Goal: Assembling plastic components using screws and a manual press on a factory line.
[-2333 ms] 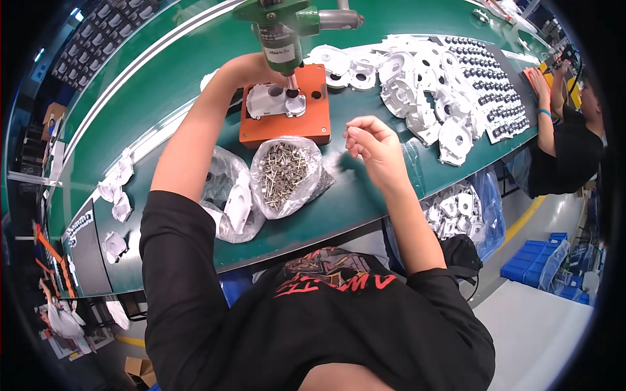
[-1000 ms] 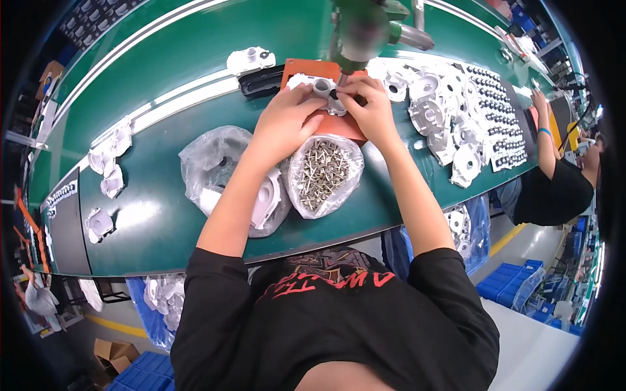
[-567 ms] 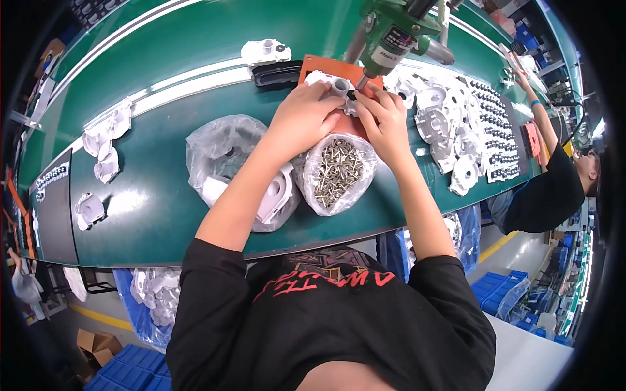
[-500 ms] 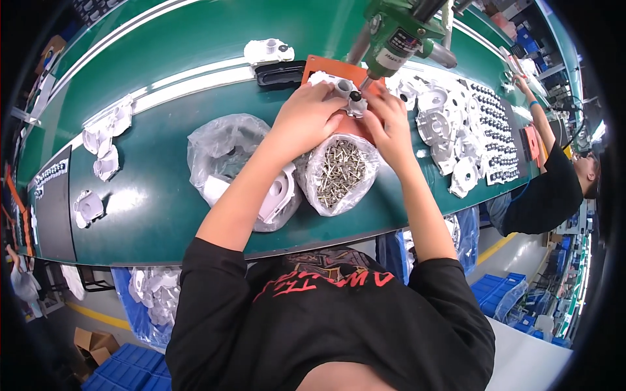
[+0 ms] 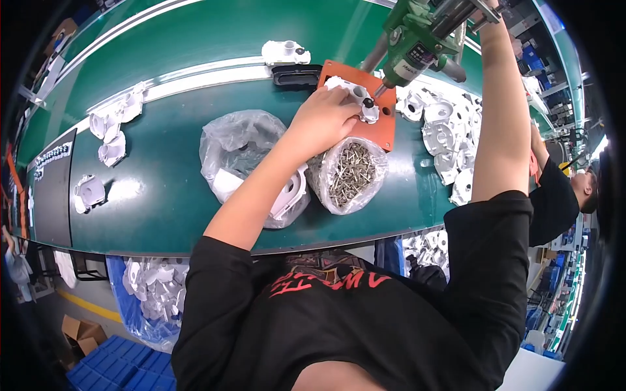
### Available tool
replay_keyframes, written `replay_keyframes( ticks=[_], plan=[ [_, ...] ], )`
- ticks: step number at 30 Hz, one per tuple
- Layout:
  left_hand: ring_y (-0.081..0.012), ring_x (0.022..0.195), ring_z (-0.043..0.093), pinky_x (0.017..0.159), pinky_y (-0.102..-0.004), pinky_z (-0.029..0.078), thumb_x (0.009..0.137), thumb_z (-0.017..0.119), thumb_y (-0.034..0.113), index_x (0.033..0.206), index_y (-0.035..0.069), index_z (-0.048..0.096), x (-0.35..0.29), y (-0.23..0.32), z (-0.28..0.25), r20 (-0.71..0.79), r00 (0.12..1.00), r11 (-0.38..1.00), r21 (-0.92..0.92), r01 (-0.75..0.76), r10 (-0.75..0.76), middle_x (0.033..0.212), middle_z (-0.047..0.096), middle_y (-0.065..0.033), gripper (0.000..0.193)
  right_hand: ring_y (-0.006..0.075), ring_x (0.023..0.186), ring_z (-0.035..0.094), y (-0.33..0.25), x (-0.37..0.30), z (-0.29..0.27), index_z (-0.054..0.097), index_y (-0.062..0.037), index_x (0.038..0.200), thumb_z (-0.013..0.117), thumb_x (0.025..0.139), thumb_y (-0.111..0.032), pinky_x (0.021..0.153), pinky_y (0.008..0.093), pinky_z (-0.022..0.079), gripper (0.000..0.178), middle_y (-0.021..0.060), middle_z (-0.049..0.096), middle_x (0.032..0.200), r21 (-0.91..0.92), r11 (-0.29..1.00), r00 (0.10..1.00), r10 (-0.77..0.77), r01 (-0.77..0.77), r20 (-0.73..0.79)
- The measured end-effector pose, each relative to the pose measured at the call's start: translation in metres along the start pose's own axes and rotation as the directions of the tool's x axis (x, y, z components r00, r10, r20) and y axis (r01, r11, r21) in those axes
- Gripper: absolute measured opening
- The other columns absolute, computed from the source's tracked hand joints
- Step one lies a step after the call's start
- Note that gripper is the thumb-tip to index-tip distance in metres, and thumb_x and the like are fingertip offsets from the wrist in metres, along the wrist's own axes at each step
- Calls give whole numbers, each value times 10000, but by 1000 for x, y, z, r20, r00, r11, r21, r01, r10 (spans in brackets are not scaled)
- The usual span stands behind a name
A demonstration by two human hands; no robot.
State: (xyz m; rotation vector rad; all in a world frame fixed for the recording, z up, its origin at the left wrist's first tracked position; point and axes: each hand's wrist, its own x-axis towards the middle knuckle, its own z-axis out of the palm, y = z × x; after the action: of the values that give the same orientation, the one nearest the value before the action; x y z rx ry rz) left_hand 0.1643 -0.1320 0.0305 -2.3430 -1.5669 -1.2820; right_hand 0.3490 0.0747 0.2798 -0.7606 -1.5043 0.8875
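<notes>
left hand pins white plastic part on orange jig plate so it stays put under green hanging driver.
part is white moulded, w/ round sockets, lying under the l. fingertips. r. arm reaches up past the driver; r. hand out of view, grip can't tell. open bag of screws sits just below l. hand, bag of white parts beside the l. wrist.

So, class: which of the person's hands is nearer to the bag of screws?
The left. The left hand rests on the white part on the orange plate, just above the bag of screws. The right hand reaches to the frame's top edge, far away.
</notes>
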Motion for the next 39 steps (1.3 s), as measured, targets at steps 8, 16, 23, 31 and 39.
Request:
replay_keyframes(
  ticks=[8,16,23,31,39],
  plan=[
    [-260,920,551,846,-371,424,754,615,155,901,98,657,9,9,4,10,999,999,-10,-31,31,966,566,-72,164,139,897,576,-72,-76,-39,565,-78,1145,285,907,-599,928,448,424,637,109,602,1098,97,931,893,-366,353,261],
    [-331,1025,520,924,-406,387,794,603,179,1070,92,608,9,7,-3,248,962,990,-49,130,-114,1108,566,-152,290,284,520,578,-50,-237,5,652,-82,912,666,734,-451,510,346,450,410,128,581,546,-611,314,396,535,727,746],
    [-314,1148,475,960,-453,327,789,629,362,1062,91,584,45,-23,19,229,971,997,-32,74,-64,1122,545,-156,387,147,740,599,-59,-141,-56,509,25,1179,409,937,-385,665,295,487,487,100,610,733,420,907,613,-356,43,705],
    [-308,890,588,882,-421,392,721,657,387,953,96,557,92,21,-34,484,816,912,392,120,-315,933,584,-129,386,112,708,526,61,-58,-43,530,-79,1159,562,876,-398,611,234,410,428,16,557,793,420,896,878,-82,-143,472],
    [-323,926,631,786,-406,496,757,590,308,997,65,592,64,-141,-80,91,633,534,636,557,-768,978,658,-154,341,162,831,578,60,-167,-98,503,5,1179,491,902,-194,742,271,463,341,131,603,1033,99,917,902,353,-386,249]
  ],
)
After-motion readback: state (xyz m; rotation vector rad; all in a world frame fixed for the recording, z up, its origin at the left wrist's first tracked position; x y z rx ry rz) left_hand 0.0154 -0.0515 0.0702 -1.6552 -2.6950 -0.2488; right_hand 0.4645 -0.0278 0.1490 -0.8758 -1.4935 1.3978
